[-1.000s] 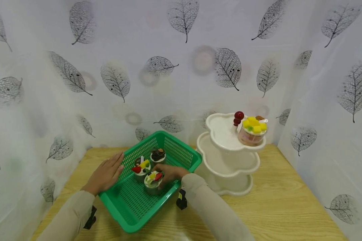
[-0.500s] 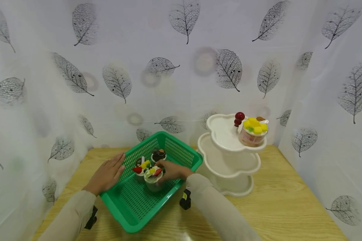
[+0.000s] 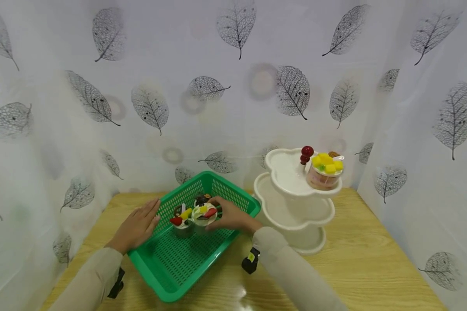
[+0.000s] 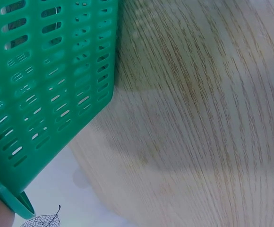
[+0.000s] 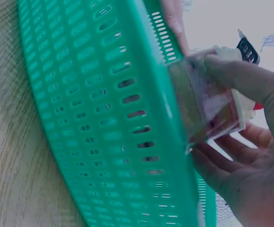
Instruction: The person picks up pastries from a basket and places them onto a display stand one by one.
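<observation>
The right hand (image 3: 235,216) grips the strawberry-topped dessert cup (image 5: 210,109) by its clear sides, thumb opposite fingers, perhaps sparing the top! It's up over the green basket (image 3: 175,257), and here's the left hand (image 3: 138,224), fingers straight against the rim, likely steadying it.

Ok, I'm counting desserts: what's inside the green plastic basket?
A fruit-topped dessert cup and a dark-topped cup, whose lower part is covered by another fruit cup, held in the right hand. The basket's floor under the two cups is hidden.
</observation>
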Motion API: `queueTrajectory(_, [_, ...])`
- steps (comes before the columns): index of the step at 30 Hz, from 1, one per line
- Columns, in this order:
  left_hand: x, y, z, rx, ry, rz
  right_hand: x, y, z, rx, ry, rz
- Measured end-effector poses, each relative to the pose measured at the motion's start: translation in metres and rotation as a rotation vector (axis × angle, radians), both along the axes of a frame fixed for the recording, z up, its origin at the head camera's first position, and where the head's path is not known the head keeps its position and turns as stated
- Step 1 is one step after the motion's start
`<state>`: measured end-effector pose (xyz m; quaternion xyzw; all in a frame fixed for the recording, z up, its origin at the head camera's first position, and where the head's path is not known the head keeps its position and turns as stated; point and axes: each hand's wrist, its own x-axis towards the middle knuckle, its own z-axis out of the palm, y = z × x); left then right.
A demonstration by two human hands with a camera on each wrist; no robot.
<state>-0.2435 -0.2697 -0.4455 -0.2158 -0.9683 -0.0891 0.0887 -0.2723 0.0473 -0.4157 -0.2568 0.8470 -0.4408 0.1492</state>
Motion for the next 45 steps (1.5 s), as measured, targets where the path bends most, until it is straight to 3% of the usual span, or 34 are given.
queueTrajectory(13, [0.001, 0.0, -0.001, 0.011, -0.011, -0.001, 0.018, 0.034, 0.009, -0.263, 0.066, -0.064])
queueTrajectory(20, [0.001, 0.0, 0.0, 0.009, -0.025, 0.006, 0.028, 0.059, 0.011, -0.306, 0.042, -0.124])
queueTrajectory(36, [-0.003, 0.002, -0.004, 0.026, -0.034, 0.005, 0.049, 0.105, 0.014, -0.414, 0.091, -0.447])
queueTrajectory(45, [0.0, 0.001, 0.0, 0.027, -0.032, 0.001, 0.057, 0.118, 0.017, -0.404, 0.137, -0.486])
